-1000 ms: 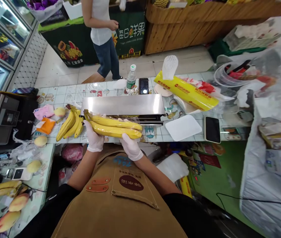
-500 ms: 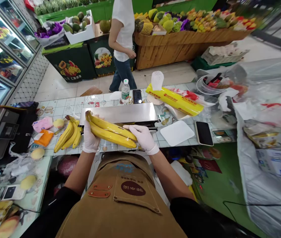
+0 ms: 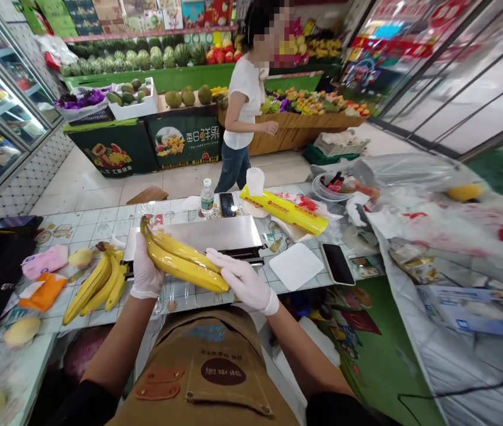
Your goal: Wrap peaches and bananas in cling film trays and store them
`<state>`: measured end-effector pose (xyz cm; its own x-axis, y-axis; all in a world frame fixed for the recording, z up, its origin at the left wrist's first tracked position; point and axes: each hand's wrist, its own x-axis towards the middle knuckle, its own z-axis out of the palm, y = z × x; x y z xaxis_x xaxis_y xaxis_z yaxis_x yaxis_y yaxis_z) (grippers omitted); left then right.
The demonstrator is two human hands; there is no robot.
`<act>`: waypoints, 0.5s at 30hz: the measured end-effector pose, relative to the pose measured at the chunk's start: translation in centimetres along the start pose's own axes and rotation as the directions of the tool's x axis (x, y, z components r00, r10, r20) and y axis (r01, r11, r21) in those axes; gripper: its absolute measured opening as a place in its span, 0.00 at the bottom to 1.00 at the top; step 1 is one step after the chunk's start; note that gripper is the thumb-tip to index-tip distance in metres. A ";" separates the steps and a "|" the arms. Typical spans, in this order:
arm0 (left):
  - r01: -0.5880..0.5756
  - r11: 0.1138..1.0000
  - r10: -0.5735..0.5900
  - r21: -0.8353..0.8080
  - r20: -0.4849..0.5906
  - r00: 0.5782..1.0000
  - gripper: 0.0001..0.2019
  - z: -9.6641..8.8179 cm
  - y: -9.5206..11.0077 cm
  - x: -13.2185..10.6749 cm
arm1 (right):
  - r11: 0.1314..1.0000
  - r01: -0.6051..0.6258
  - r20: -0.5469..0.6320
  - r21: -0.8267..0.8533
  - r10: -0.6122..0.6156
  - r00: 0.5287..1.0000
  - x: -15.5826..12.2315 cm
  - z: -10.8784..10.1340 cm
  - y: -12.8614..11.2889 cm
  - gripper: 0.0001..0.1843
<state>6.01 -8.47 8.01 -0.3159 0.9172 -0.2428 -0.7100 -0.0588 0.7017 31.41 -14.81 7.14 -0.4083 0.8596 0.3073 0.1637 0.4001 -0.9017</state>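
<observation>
A bunch of yellow bananas covered in clear film is held above the counter's front edge. My left hand, in a white glove, is closed around the stem end of the bunch. My right hand, also gloved, lies with fingers stretched over the tip end and presses on the film. Just behind the bunch stands the steel wrapping machine on the tiled counter.
A second banana bunch lies left of my hands, with a pink pack and orange pack beyond. A white foam tray, black phone and yellow film roll lie right. A person in a white top stands past the counter.
My right hand moved from under the bunch's tip to on top of it. The camera tilted up, so the bunch and the counter sit lower in view; the person walked right.
</observation>
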 end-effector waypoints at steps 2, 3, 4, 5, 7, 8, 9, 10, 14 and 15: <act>0.021 1.000 -0.022 0.010 0.031 0.999 0.21 0.4 -0.1 0.4 | 0.993 0.070 0.048 -0.095 -0.066 0.997 -0.5 -0.3 -0.7 0.28; 0.025 1.000 -0.026 0.015 0.054 0.998 0.20 0.7 -0.2 0.6 | 0.985 0.103 0.067 -0.135 -0.095 0.993 -0.7 -0.4 -1.0 0.29; 0.027 0.999 -0.029 0.021 0.081 0.996 0.19 1.0 -0.3 0.8 | 0.976 0.136 0.081 -0.167 -0.124 0.989 -0.9 -0.5 -1.4 0.31; 0.029 0.999 -0.032 0.029 0.109 0.994 0.18 1.4 -0.4 1.0 | 0.967 0.170 0.086 -0.189 -0.156 0.984 -1.1 -0.6 -1.7 0.34; 0.049 0.998 -0.056 0.048 0.155 0.986 0.18 2.3 -0.7 1.5 | 0.954 0.218 0.077 -0.205 -0.206 0.975 -1.3 -0.8 -2.5 0.36; 0.075 0.995 -0.084 0.060 0.176 0.981 0.19 2.9 -0.7 1.7 | 0.953 0.227 0.067 -0.199 -0.218 0.974 -1.3 -1.0 -3.0 0.35; 0.106 0.992 -0.118 0.071 0.198 0.973 0.20 3.5 -0.7 2.1 | 0.958 0.224 0.052 -0.181 -0.218 0.975 -1.3 -1.3 -3.4 0.30; 0.134 0.988 -0.149 0.079 0.224 0.963 0.21 4.1 -0.7 2.4 | 0.968 0.203 0.026 -0.149 -0.201 0.979 -1.2 -1.6 -3.7 0.25; 0.191 0.976 -0.215 0.100 0.385 0.897 0.26 6.6 -0.6 3.9 | 0.996 -0.018 -0.319 0.086 0.044 0.947 0.7 -2.9 -3.6 0.15; 0.204 0.973 -0.231 0.109 0.430 0.873 0.26 7.1 -0.7 4.1 | 0.981 -0.069 -0.383 0.183 0.136 0.914 1.5 -2.9 -3.2 0.18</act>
<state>9.64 -1.86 11.28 0.1594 0.9834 -0.0862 -0.6863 0.1732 0.7064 32.85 -13.88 11.37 -0.0070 0.9614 0.2750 0.0243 0.2751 -0.9611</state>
